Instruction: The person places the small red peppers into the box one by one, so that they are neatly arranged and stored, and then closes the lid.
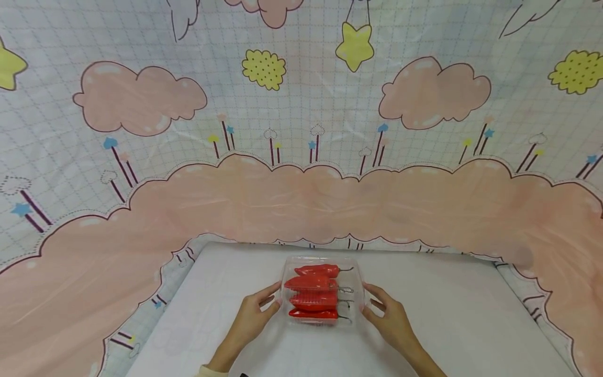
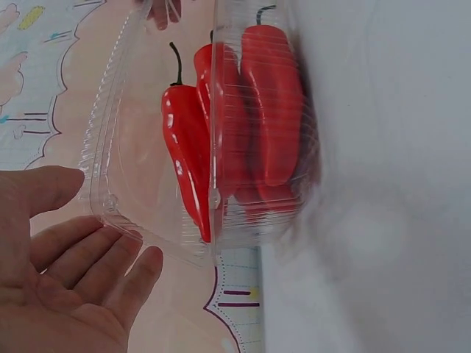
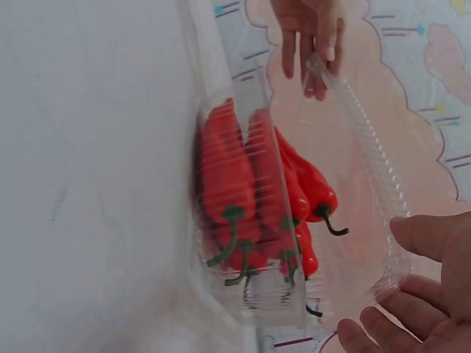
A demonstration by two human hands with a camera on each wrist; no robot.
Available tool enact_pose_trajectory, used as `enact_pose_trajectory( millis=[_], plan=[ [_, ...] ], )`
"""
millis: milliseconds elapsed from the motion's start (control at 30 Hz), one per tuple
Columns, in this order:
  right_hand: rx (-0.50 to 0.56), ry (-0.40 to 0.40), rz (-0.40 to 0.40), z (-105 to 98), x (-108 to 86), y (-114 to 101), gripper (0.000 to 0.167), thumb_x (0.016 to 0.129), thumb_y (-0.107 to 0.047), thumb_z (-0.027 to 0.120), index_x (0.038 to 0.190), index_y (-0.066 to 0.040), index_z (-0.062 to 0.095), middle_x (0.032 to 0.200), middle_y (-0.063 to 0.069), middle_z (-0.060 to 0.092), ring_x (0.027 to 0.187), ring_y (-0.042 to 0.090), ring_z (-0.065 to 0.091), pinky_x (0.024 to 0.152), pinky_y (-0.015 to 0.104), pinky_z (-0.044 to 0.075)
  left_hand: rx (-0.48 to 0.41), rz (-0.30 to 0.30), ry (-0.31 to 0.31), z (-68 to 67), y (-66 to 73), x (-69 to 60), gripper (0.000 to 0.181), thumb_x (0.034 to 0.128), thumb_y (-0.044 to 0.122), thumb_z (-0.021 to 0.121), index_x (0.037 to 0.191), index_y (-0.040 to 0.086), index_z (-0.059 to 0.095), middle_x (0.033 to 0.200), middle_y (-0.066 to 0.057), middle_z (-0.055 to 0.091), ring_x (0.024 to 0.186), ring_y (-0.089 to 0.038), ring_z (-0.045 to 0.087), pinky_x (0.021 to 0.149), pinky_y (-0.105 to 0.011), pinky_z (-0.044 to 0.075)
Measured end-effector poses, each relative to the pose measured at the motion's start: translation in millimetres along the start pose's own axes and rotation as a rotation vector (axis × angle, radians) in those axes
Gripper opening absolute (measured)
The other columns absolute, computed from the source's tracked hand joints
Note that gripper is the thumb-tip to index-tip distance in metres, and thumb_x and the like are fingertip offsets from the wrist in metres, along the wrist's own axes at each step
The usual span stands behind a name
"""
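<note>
A clear plastic clamshell container (image 1: 286, 318) stands on the white table with several red peppers (image 1: 311, 283) inside, their stems to the right in the head view. Its transparent lid (image 2: 118, 165) is swung up and tilted away from the base. My left hand (image 1: 253, 318) holds the lid's left side, thumb and fingers around its corner in the left wrist view. On the opposite side, my right hand (image 1: 392, 315) holds the lid's right edge (image 3: 396, 198) between thumb and fingers. The exact fingertip contact is hard to see through the clear plastic.
The white table (image 1: 447, 298) extends to both sides of the container. Behind it hangs a cloth (image 1: 301, 204) printed with clouds and stars, which also runs down along the table's sides.
</note>
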State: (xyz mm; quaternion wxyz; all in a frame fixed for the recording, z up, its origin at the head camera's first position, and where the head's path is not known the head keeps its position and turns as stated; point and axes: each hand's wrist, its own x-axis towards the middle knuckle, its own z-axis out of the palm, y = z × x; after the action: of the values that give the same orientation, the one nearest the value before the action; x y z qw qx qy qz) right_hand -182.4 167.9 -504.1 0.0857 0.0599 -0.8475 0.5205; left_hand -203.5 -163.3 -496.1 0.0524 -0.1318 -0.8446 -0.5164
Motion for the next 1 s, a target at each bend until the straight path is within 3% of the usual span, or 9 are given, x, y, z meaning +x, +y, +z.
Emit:
enact_pose_trajectory(
  millis=[300, 600, 1000],
  plan=[
    [0.009, -0.004, 0.049, 2.9, -3.9, 6.0, 0.059, 0.080, -0.007, 0.078, 0.135, -0.012, 0.058, 0.144, 0.015, 0.055, 0.122, 0.040, 0.060, 0.092, 0.034, 0.057, -0.005, -0.025, -0.014, 2.4, -0.9, -4.2, 0.042, 0.0914, 0.012, 0.067, 0.132, 0.003, 0.061, 0.137, -0.014, 0.061, 0.124, -0.035, 0.060, 0.101, -0.040, 0.050],
    [0.029, 0.010, -0.003, 5.9, -7.7, 9.0, 0.057, 0.079, -0.005, 0.079, 0.132, -0.009, 0.060, 0.140, 0.013, 0.058, 0.127, 0.038, 0.057, 0.095, 0.033, 0.055, -0.004, -0.033, -0.017, 5.8, -4.9, -8.9, 0.042, 0.0921, 0.011, 0.066, 0.132, 0.000, 0.060, 0.136, -0.014, 0.061, 0.124, -0.036, 0.059, 0.102, -0.042, 0.050],
    [0.044, 0.003, 0.005, 8.0, -12.1, 13.4, 0.055, 0.079, -0.005, 0.079, 0.131, -0.010, 0.061, 0.140, 0.013, 0.059, 0.126, 0.037, 0.057, 0.096, 0.033, 0.055, -0.025, -0.020, -0.011, 9.4, -10.5, -13.4, 0.042, 0.0903, 0.007, 0.066, 0.131, -0.002, 0.060, 0.135, -0.015, 0.062, 0.123, -0.035, 0.060, 0.100, -0.041, 0.051]
  ],
)
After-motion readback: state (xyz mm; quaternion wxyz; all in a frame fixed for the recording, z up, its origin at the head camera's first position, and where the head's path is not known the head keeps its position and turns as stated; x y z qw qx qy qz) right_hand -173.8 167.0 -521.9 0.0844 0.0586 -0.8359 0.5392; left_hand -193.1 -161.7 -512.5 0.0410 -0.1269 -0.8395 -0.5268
